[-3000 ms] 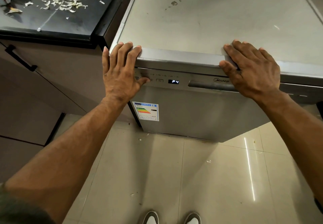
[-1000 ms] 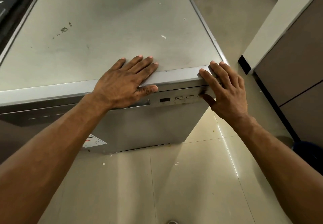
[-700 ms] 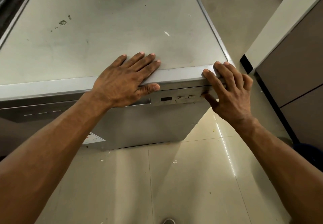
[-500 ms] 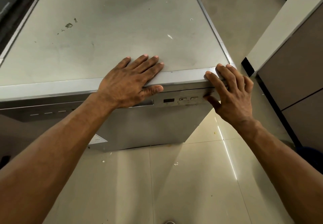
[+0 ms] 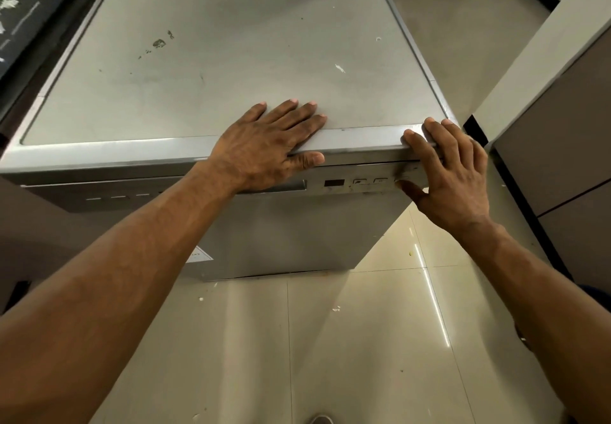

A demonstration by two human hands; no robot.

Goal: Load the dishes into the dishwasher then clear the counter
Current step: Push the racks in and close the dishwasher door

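Bracing my left hand (image 5: 264, 146) flat on dishwasher (image 5: 231, 60) top; right hand (image 5: 454, 175) unclenched over its front corner, thumb at control panel (image 5: 367, 181). Likely starting cycle; next, clear bench (image 5: 49, 27).

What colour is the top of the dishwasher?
The dishwasher top is light grey, slightly stained; head view.

A silver-grey metal box-shaped dishwasher (image 5: 297, 232) stands upright on the pale tiled floor (image 5: 363, 341), door shut; its flat matte top (image 5: 231, 60) bears dark smudges and white flecks; a narrow control strip (image 5: 363, 181) with dark display and buttons runs under the front edge, near the right corner; a black counter (image 5: 29, 20) strewn with pale scraps lies beside its left edge.
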